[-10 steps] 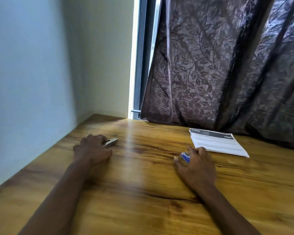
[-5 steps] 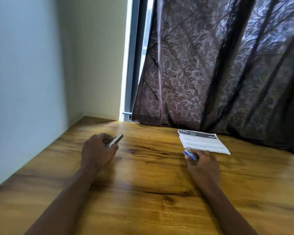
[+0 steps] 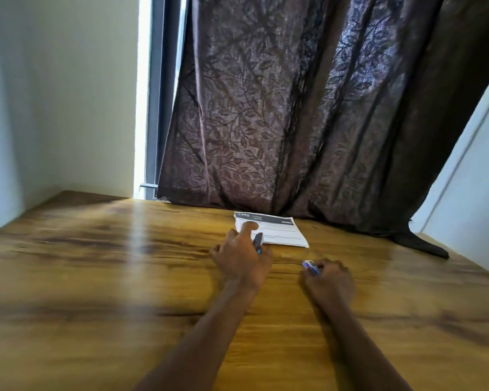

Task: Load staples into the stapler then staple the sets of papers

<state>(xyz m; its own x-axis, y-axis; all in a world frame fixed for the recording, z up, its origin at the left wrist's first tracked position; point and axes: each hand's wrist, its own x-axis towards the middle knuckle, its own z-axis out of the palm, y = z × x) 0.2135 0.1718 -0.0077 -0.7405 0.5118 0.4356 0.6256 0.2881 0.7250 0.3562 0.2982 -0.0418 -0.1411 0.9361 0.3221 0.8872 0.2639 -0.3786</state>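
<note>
My left hand (image 3: 242, 259) grips a small stapler (image 3: 258, 241), a grey and blue body that pokes out above the knuckles, just at the near left corner of the papers. My right hand (image 3: 329, 280) rests on the table, closed around a small blue and white staple box (image 3: 311, 267) that sticks out by the thumb. A stack of white printed papers (image 3: 280, 231) with a dark header band lies flat on the wooden table (image 3: 110, 277), close to the curtain. The two hands are a short gap apart.
A dark leaf-patterned curtain (image 3: 294, 108) hangs along the table's far edge, its hem lying on the tabletop at the right. White walls close the table in on the left and at the far right. A bright window strip (image 3: 141, 108) shows left of the curtain.
My left hand has carried the stapler from the left side of the table to the right, up to the papers. The right hand keeps hold of the staple box. The view has shifted.
</note>
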